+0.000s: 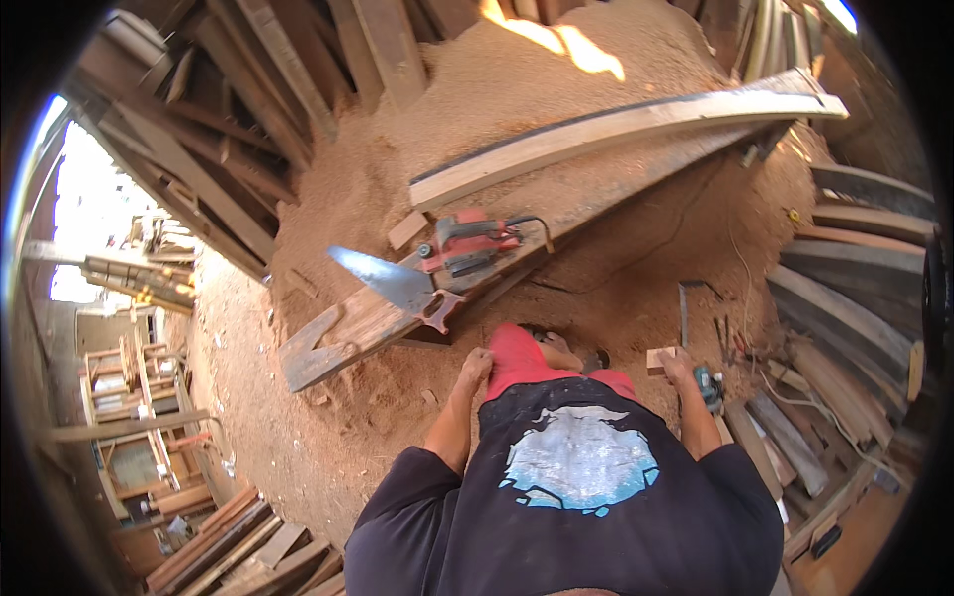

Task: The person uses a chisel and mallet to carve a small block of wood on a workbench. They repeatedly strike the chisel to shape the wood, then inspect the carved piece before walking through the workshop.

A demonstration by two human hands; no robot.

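Observation:
My right hand [681, 366] is closed on a small wooden block [658, 362], low beside my right leg. Curled into a fist, my left hand [477, 367] rests against the leg of the red shorts [515, 358]; whether it grips anything is hidden. Ahead lies a thick plank [363, 333], slanting from lower left to upper right. On it are a handsaw [396, 285] with a reddish handle and a red and grey electric planer [469, 243]. A small wood offcut [406, 230] sits by the planer. Farther along, a long, slightly curved timber [606, 134] lies on the plank.
Sawdust [556, 74] is heaped behind the plank. A metal square [684, 313] and a green power tool [709, 387] are near my right hand. Curved boards [845, 298] stack up at right, timbers [248, 129] lean at upper left. A cord [740, 253] trails across the ground.

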